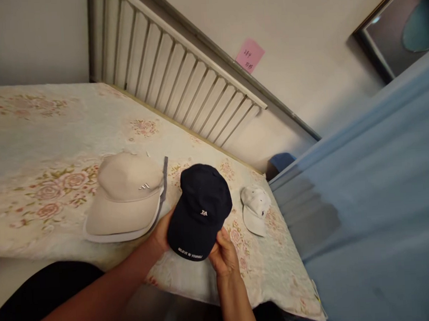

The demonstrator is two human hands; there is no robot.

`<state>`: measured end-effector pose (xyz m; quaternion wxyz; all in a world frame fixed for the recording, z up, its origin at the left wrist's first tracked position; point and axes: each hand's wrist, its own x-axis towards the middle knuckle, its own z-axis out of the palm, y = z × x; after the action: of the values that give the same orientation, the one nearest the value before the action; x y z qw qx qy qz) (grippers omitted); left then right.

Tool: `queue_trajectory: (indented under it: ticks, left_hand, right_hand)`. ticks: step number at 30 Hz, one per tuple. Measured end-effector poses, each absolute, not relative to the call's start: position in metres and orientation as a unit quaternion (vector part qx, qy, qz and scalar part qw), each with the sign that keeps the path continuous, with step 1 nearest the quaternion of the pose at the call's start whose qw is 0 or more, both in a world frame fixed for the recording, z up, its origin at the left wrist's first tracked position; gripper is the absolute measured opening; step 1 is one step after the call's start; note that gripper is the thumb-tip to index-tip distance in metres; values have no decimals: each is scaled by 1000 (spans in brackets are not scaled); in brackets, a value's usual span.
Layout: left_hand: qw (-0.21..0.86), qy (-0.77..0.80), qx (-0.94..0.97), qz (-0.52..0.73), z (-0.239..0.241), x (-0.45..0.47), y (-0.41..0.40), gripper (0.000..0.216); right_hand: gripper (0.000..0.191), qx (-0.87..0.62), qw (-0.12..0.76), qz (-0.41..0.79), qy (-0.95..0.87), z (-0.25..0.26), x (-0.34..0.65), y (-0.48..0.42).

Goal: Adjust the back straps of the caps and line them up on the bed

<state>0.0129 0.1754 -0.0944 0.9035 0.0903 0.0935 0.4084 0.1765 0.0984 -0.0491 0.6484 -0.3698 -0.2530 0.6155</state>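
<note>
A dark navy baseball cap (202, 194) with small white lettering on its front and along its brim is held up over the bed. My left hand (163, 231) grips its left side, the fingers mostly hidden behind the brim. On the right, my right hand (223, 253) pinches the cap's lower edge between thumb and fingers. To the left, a beige cap (127, 184) with a small striped logo lies on the flowered sheet, brim toward me. A smaller white cap (256, 207) with a tiny dark emblem rests to the right.
The flowered bedsheet (90, 124) spreads under the caps. A pale slatted rail (181, 71) runs along the bed's far side, against the wall. A blue curtain (374, 195) hangs at the right. A pink note (250, 54) is stuck on the wall, with a framed mirror (391, 31) farther right.
</note>
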Motion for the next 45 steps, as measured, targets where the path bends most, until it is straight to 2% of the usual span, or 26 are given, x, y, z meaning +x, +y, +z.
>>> queue_trajectory:
  ticks: [3, 7, 15, 19, 24, 28, 31, 34, 45]
  left_hand:
    - [898, 110, 89, 416, -88, 11, 174, 44]
    - [910, 99, 143, 378, -84, 10, 168, 41]
    - [903, 54, 214, 369, -81, 7, 163, 57]
    - [909, 51, 235, 341, -82, 9, 159, 61]
    - [912, 59, 234, 333, -89, 14, 157, 57]
    - [917, 71, 193, 341, -93, 18, 158, 43]
    - [939, 95, 140, 299, -95, 19, 159, 35]
    - [953, 114, 102, 262, -96, 18, 160, 36]
    - [912, 65, 197, 355, -83, 12, 156, 38]
  right_hand:
    - [41, -398, 652, 611, -207, -77, 190, 79]
    - [45, -406, 650, 619, -169, -97, 194, 61]
    - [55, -410, 598, 638, -257, -69, 184, 52]
    - [50, -422, 617, 614, -254, -66, 188, 56]
    - [43, -423, 645, 594, -229, -70, 199, 58]
    - [35, -430, 650, 599, -187, -72, 199, 57]
    - [30, -414, 654, 615, -150, -72, 197, 57]
    - [27, -403, 647, 634, -132, -74, 194, 57]
    - [34, -419, 641, 620, -172, -93, 198, 55]
